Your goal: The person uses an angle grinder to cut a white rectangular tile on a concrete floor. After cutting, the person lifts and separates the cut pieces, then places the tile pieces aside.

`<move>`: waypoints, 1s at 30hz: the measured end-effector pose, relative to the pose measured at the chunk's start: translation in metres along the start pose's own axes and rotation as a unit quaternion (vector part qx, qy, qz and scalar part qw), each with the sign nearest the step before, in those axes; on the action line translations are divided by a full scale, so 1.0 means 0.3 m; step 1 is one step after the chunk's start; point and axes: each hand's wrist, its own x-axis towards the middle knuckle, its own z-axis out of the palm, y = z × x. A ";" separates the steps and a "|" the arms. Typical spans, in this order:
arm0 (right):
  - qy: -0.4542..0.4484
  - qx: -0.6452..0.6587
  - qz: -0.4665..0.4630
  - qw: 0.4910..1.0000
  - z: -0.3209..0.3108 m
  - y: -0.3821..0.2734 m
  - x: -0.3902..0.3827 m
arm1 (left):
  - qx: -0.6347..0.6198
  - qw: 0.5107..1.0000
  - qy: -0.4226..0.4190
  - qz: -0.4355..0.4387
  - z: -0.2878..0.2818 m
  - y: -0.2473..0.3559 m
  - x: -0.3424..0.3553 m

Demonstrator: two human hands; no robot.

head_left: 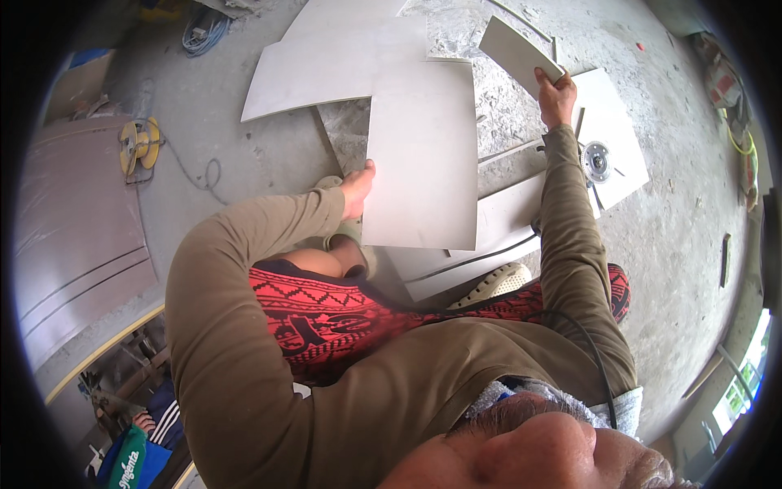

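Observation:
My right hand [556,102] is closed on the near end of a small rectangular offcut of tile [515,53], held up off the floor and tilted. My left hand [356,191] grips the left edge of a large pale tile [421,155], which has a step-shaped outline, near its closest corner. The fingers under that tile are hidden. Below my right forearm, an angle grinder [597,161] with a round metal disc lies on another pale tile [623,122]; my sleeve covers part of its body.
A further pale sheet [489,236] lies under a dark cord by my feet. White dust [505,106] covers the concrete. To the left are a yellow cable reel [139,147] and a wrapped brown panel [81,220]. Coiled blue cable [205,34] lies at the far left.

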 end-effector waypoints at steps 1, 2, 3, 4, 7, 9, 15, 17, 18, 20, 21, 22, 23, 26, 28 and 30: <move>-0.007 -0.002 -0.011 1.000 -0.007 0.011 0.005 | -0.003 1.000 -0.007 0.000 0.009 -0.002 0.007; -0.020 -0.020 -0.013 1.000 0.000 0.014 0.008 | -0.004 1.000 -0.011 -0.001 0.006 0.006 0.002; -0.033 -0.039 -0.016 0.999 0.005 0.017 0.012 | -0.005 1.000 -0.015 -0.003 0.004 0.015 -0.001; -0.045 -0.058 -0.018 0.997 0.006 0.020 0.015 | 0.003 1.000 -0.008 -0.004 0.005 0.021 -0.004; -0.037 -0.050 -0.029 0.998 0.034 -0.005 -0.012 | 0.013 1.000 -0.001 -0.004 -0.001 0.022 -0.006; -0.039 -0.057 -0.034 0.997 0.046 -0.034 -0.020 | 0.003 1.000 -0.023 -0.008 -0.026 0.009 0.015; -0.061 -0.142 -0.028 0.988 0.055 -0.115 -0.048 | 0.022 1.000 0.002 0.014 -0.052 -0.021 0.056; -0.042 -0.145 -0.032 0.988 0.057 -0.108 -0.046 | 0.021 1.000 0.004 0.017 -0.057 -0.025 0.064; -0.042 -0.140 -0.037 0.989 0.059 -0.100 -0.041 | 0.021 1.000 0.005 0.018 -0.059 -0.027 0.066; -0.041 -0.131 -0.049 0.989 0.056 -0.076 -0.018 | 0.011 1.000 -0.018 0.013 -0.062 -0.023 0.066; -0.028 -0.121 -0.049 0.991 0.053 -0.059 -0.008 | 0.006 0.999 -0.030 0.011 -0.059 -0.020 0.066; -0.015 -0.111 -0.048 0.992 0.050 -0.041 -0.002 | 0.001 0.999 -0.036 0.010 -0.052 -0.019 0.067; -0.002 -0.099 -0.047 0.994 0.049 -0.014 -0.001 | -0.003 0.999 -0.039 0.009 -0.050 -0.019 0.070; 0.050 -0.056 0.060 0.995 0.057 0.045 -0.021 | -0.005 1.000 -0.012 0.003 -0.063 -0.023 0.082; 0.054 0.078 0.178 0.979 0.072 0.073 -0.068 | -0.014 1.000 0.003 0.000 -0.077 -0.031 0.076; 0.061 0.210 0.275 0.936 0.048 0.121 -0.102 | -0.031 0.999 -0.017 0.001 -0.031 -0.006 0.027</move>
